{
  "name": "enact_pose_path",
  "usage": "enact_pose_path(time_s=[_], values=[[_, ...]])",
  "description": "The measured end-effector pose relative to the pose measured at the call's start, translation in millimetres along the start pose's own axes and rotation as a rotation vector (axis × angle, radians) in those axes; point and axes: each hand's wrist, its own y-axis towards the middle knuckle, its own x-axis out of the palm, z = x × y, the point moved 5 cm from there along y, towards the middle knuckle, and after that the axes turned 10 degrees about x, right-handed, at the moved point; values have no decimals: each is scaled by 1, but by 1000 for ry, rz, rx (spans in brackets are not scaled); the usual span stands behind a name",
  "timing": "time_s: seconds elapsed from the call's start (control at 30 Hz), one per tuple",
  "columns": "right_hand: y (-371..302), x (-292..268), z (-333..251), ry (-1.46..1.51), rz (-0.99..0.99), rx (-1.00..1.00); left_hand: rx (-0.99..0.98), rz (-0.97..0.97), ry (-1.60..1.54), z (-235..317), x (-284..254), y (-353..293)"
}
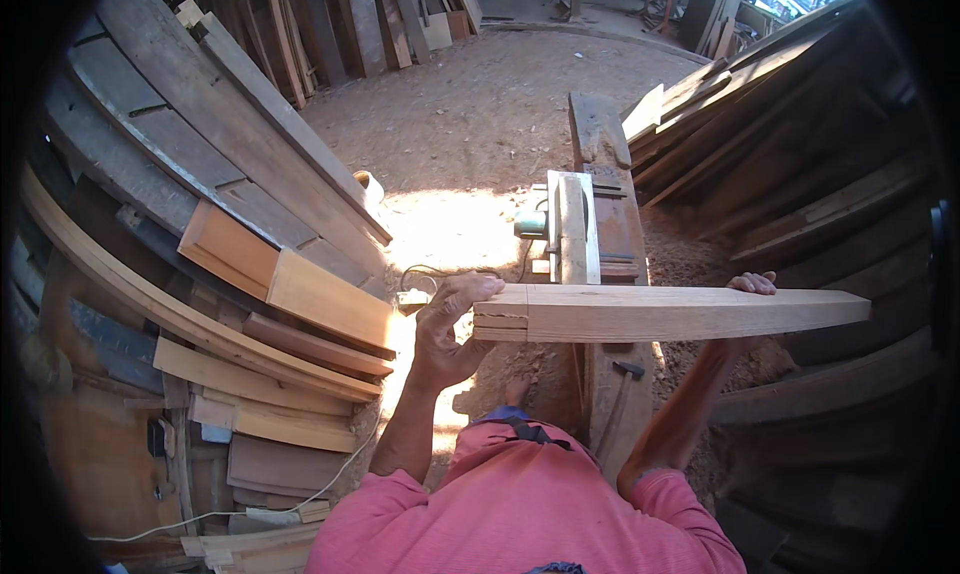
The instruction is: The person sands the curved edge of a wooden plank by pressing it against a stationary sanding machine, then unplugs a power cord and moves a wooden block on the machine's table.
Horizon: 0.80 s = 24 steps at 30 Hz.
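A long, pale wooden beam (650,314) lies crosswise in front of my chest, raised above the bench. Its left end has a cut joint with a crack-like line, and the right end tapers. My left hand (450,324) is closed on the left end, thumb below and fingers at the top edge. Toward the right, my right hand (752,284) wraps the beam from beneath, with fingertips showing over its far edge. Just beyond the beam is a power tool with a green motor housing (531,224) and a pale flat top (573,224), set on the bench.
The narrow wooden bench (610,404) runs away from me, with a hammer (628,371) on its near part. Stacked boards (330,299) line the left; dark planks (800,124) lean on the right. A white cable (330,484) crosses the left stack. Sawdust covers the floor (450,104).
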Motion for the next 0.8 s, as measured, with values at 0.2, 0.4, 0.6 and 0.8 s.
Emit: enact_pose_path(time_s=[0.2, 0.4, 0.6, 0.8], values=[[-17, -16, -16, -86, 100, -61, -104, 44, -255, -7, 11, -10], [-42, -11, -25, -263, 77, -92, -199, 66, -441, -9, 26, -7], [-71, -13, -34, -750, 756, -367, -524, 125, -766, -40, 49, -12], [-96, -59, -58, -884, 925, -382, -719, 216, -810, -46, 71, -12]])
